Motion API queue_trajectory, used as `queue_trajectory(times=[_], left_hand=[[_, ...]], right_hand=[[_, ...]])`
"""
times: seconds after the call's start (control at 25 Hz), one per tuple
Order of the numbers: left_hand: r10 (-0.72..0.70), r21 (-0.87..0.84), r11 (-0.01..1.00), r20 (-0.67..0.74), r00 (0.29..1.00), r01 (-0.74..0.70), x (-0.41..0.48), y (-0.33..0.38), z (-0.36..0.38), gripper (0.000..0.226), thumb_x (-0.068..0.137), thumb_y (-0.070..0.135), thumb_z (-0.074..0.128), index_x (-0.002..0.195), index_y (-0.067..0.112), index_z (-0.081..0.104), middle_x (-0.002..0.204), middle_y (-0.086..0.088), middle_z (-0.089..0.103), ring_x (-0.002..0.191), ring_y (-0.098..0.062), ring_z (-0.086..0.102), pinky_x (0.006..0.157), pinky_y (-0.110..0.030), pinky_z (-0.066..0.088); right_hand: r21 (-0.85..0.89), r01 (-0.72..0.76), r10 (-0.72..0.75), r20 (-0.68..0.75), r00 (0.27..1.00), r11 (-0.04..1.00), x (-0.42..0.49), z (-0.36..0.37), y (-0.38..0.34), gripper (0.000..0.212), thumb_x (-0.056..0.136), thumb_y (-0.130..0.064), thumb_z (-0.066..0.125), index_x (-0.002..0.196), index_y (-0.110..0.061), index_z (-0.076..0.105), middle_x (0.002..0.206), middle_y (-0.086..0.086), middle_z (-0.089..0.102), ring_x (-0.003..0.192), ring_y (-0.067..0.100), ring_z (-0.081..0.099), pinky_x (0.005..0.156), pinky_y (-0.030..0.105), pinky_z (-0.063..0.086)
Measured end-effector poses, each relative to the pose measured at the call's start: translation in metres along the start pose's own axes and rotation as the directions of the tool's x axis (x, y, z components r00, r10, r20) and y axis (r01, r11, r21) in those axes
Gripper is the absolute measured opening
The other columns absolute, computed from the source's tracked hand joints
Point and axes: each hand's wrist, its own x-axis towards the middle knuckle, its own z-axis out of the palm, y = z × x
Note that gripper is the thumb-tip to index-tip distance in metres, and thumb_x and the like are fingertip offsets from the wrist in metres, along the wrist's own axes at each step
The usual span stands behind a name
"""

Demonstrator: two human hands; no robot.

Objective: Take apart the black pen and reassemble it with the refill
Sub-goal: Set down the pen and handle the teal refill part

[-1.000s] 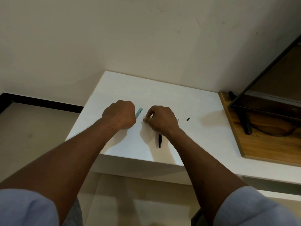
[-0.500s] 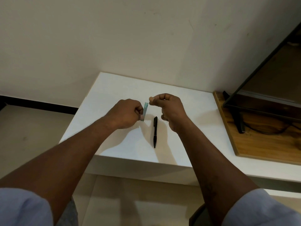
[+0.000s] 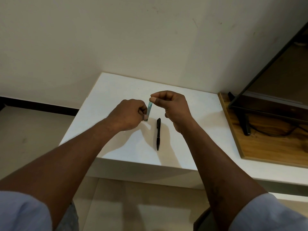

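Once clear, right hand on packet

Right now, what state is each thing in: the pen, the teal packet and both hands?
black pen: lying flat on the white table, looks in one piece, untouched.
teal packet: held upright above the table, between both hands.
left hand: grips the packet's lower end.
right hand: pinches its top end.
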Motion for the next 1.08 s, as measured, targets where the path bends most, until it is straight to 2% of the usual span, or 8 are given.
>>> queue_trajectory(times=[0.12,0.24,0.4,0.56,0.64,0.76,0.92,1.08], left_hand=[[0.005,0.013,1.000,0.001,1.000,-0.005,0.0001,-0.0003,0.0000,0.011,0.093,0.019,0.064,0.093,0.027,0.070,0.082,0.011,0.071,0.080,-0.016,0.068,0.060,-0.029,0.048],[0.007,0.041,0.999,0.000,1.000,-0.008,-0.0008,-0.0002,-0.0004,0.011,0.092,0.019,0.065,0.089,0.030,0.068,0.082,0.011,0.070,0.081,-0.018,0.069,0.071,-0.037,0.057],[-0.010,0.023,1.000,0.006,1.000,0.010,-0.0006,0.0001,-0.0015,0.014,0.090,0.018,0.066,0.084,0.030,0.067,0.088,0.007,0.075,0.082,-0.019,0.071,0.075,-0.040,0.060],[-0.009,0.034,0.999,-0.007,1.000,0.009,-0.0020,0.0002,-0.0026,0.016,0.088,0.017,0.067,0.080,0.030,0.066,0.086,0.007,0.075,0.081,-0.021,0.071,0.077,-0.041,0.059],[0.006,0.046,0.999,-0.002,1.000,-0.006,-0.0026,0.0008,-0.0027,0.018,0.088,0.016,0.066,0.079,0.031,0.065,0.085,0.007,0.074,0.080,-0.021,0.070,0.077,-0.043,0.060],[0.027,0.067,0.997,-0.003,1.000,-0.027,-0.0031,0.0025,-0.0016,0.018,0.090,0.014,0.063,0.083,0.031,0.067,0.086,0.007,0.074,0.081,-0.020,0.069,0.078,-0.043,0.059],[0.019,0.069,0.997,-0.026,0.999,-0.018,-0.0037,0.0018,-0.0011,0.018,0.089,0.016,0.065,0.080,0.031,0.066,0.085,0.006,0.074,0.082,-0.021,0.068,0.077,-0.043,0.059],[0.017,0.103,0.995,-0.019,1.000,-0.015,-0.0040,0.0016,0.0008,0.021,0.089,0.014,0.066,0.079,0.032,0.065,0.086,0.004,0.073,0.084,-0.022,0.067,0.077,-0.041,0.058]], right_hand=[[-0.059,0.024,-0.025,-0.013,1.000,0.998,0.0018,0.0016,0.0027,0.008,0.088,-0.020,0.084,0.096,-0.022,0.084,0.097,-0.005,0.082,0.095,0.013,0.074,0.070,0.022,0.053],[-0.064,-0.007,0.007,0.001,1.000,0.998,0.0012,0.0025,0.0035,0.006,0.087,-0.023,0.085,0.094,-0.023,0.085,0.091,-0.006,0.081,0.081,0.003,0.068,0.054,0.014,0.044],[-0.072,0.001,-0.001,-0.004,1.000,0.997,0.0016,0.0024,0.0045,0.005,0.089,-0.021,0.083,0.092,-0.024,0.084,0.091,-0.004,0.082,0.083,0.003,0.068,0.060,0.013,0.048],[-0.065,-0.008,0.007,-0.015,1.000,0.998,0.0021,0.0004,0.0048,0.004,0.089,-0.019,0.082,0.091,-0.021,0.084,0.079,-0.011,0.078,0.059,-0.006,0.059,0.047,0.010,0.039],[-0.066,-0.004,0.004,0.004,1.000,0.998,0.0011,0.0009,0.0061,0.004,0.089,-0.020,0.082,0.092,-0.022,0.084,0.079,-0.010,0.078,0.062,-0.004,0.059,0.048,0.011,0.039],[-0.080,-0.002,0.002,-0.002,1.000,0.997,0.0014,0.0022,0.0058,0.004,0.090,-0.020,0.082,0.091,-0.024,0.084,0.087,-0.005,0.081,0.080,0.004,0.067,0.058,0.015,0.047],[-0.069,-0.034,0.036,0.022,0.999,0.997,0.0015,0.0008,0.0030,0.006,0.089,-0.015,0.082,0.088,-0.021,0.082,0.079,-0.012,0.078,0.063,-0.006,0.064,0.047,0.009,0.039],[-0.084,-0.073,0.076,0.038,0.996,0.994,0.0012,0.0009,0.0021,0.003,0.087,-0.013,0.082,0.087,-0.016,0.082,0.082,-0.009,0.078,0.065,-0.005,0.063,0.044,0.010,0.037]])
